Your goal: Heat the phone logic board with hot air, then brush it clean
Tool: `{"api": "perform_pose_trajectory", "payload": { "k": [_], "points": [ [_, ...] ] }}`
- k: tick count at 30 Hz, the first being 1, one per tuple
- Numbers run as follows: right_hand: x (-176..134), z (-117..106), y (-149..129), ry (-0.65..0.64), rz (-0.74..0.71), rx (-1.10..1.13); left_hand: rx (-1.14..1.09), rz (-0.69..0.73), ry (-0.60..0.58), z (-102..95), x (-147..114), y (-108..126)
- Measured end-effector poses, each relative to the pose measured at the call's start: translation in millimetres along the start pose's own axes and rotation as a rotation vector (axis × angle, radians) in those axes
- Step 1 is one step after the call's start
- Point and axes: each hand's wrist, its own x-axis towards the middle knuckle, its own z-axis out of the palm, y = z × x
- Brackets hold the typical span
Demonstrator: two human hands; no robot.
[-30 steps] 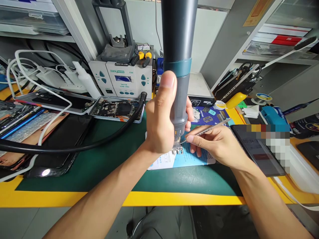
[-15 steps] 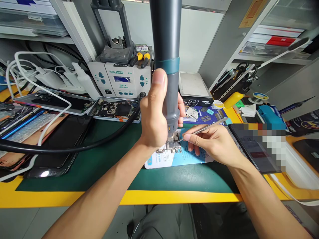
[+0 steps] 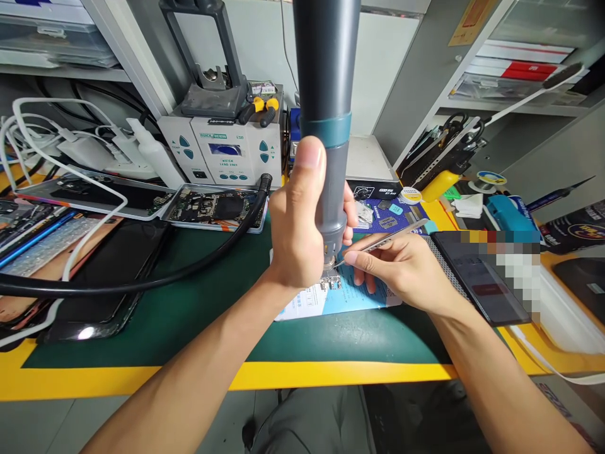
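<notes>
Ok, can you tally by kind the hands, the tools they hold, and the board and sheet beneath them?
Hands, left hand and right hand: 2
Held tools, grey handpiece and slim metal tool: 2
Circuit board: 1
Blue-and-white sheet: 1
Total: 6

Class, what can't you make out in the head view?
In the head view:
Board: partly hidden by the left hand and nozzle.
Handle: top cut off by the upper edge.
Tweezers: tips too small to tell what they touch.
Phone: partly covered by pixelation.
Display: too small to read.
</notes>
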Motion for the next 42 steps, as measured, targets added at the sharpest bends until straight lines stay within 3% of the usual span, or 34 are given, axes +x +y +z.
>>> {"api": "perform_pose_trajectory", "payload": {
  "k": [11, 20, 33, 42],
  "points": [
    [0.3, -0.3, 4.2, 0.008, 0.003, 0.004, 0.010, -0.044, 0.015, -0.7, 2.3, 2.5],
    [0.6, -1.1, 3.8, 0.001, 0.006, 0.021, -0.030, 0.022, 0.032, 1.6, 1.5, -2.0],
    [-2.8, -8.8, 1.5, 0.003, -0.029, 0.002, -0.009, -0.010, -0.036, -1.3, -1.4, 3.3],
    [-4.0, -10.9, 1.4, 0.000, -0.035, -0.054, -0.006, 0.010, -0.020, -0.4, -1.0, 3.4]
  ]
}}
